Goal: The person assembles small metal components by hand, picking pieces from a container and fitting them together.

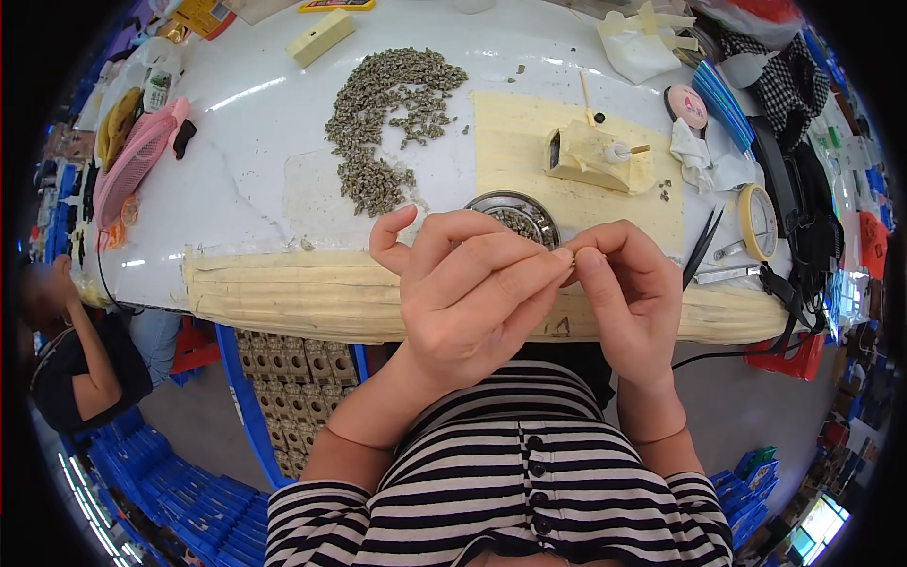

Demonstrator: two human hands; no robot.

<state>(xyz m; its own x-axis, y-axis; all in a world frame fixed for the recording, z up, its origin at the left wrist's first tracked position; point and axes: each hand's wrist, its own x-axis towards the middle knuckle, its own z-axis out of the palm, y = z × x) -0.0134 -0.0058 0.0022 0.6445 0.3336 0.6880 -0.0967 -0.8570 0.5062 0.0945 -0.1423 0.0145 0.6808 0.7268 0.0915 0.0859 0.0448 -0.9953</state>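
Two bare hands are brought together just above the near edge of a white table, and something really tiny is pinched right where they meet. The left hand is curled, thumb stuck up and apart, index fingertip pressed against the right hand, whose thumb and forefinger are squeezed together on a small pale part; its shape can't be made out, it's mostly hidden by the fingertips. Just behind the hands a round shiny metal dish is seen, filled with little grey bits. Further back, a big loose heap of grey-green parts, grainy like gravel, is spread across the glossy tabletop. The front edge is wrapped in creased beige masking tape, and a flat patch of the same tape is laid under a blocky, tape-covered jig. To the right, black tweezers and a roll of tape are laid near the edge. A blue crate of square cells is tucked under the table.
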